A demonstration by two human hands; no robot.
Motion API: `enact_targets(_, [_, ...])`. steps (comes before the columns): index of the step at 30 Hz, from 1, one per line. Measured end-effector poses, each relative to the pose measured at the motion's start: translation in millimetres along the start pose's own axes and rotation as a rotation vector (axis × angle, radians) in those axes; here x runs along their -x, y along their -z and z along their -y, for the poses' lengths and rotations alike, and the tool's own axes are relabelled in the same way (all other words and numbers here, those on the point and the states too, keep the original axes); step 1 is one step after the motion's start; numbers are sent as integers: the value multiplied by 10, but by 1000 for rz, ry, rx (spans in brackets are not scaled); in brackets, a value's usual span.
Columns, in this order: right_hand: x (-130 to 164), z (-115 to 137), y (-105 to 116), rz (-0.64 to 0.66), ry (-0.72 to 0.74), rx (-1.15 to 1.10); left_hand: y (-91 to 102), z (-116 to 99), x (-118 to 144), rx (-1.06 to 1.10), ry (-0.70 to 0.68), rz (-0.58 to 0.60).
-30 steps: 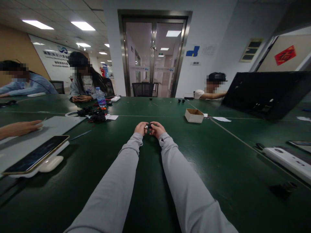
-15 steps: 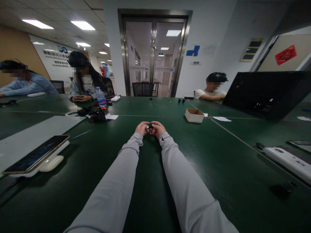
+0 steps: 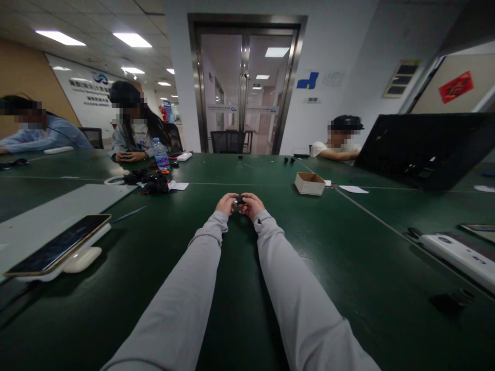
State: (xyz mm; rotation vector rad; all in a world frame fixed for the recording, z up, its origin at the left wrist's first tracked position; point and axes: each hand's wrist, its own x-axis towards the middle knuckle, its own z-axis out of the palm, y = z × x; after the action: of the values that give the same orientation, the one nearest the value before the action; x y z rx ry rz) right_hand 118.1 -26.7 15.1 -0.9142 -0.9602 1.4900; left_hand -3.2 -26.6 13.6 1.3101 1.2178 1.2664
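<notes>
Both arms reach forward in grey sleeves over the green table (image 3: 162, 288). Between the fingertips of my two hands is a small dark piece with a shiny metallic part (image 3: 237, 201); it is too small to name. My left hand (image 3: 226, 204) pinches it from the left, fingers closed. From the right side, my right hand (image 3: 253, 205) grips the same piece, its fingers curled. The hands hide most of the piece.
An open cardboard box (image 3: 309, 184) stands ahead to the right. Left lie a phone (image 3: 62, 245), a grey board (image 3: 77, 206), tangled black cables (image 3: 152, 183) and a water bottle (image 3: 161, 155). A white power strip (image 3: 460, 257) and a large monitor (image 3: 421, 149) are right. Several people sit opposite.
</notes>
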Motion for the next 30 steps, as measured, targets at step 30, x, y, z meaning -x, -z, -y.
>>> enact_targets(30, [17, 12, 5, 7, -20, 31, -2, 39, -18, 26, -48, 28])
